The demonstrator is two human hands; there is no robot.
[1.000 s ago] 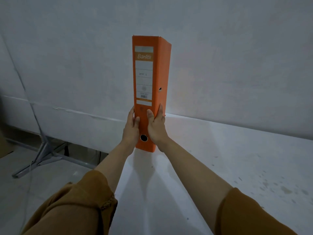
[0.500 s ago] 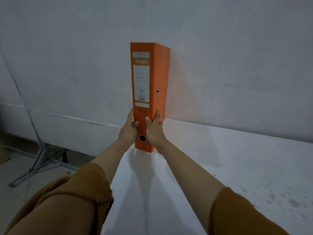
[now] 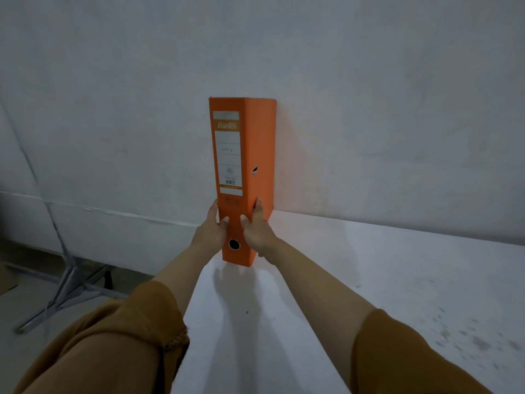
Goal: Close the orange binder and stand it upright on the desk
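Two brown sleeves (image 3: 119, 336) reach out over the white tabletop (image 3: 369, 280). The left hand (image 3: 210, 231) and right hand (image 3: 257, 231) press the lower sides of the orange binder (image 3: 241, 177), each grip clamped flat, likely steadying it. It stands closed and upright, spine forward, against the wall (image 3: 369, 109); its contents are hidden.

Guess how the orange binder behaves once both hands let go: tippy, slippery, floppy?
Probably stiff: the orange binder keeps straight board edges while the left hand and right hand squeeze only its lower spine. Likely tippy sideways, being tall on a narrow base on the desk. The wall close behind may stop a backward fall.
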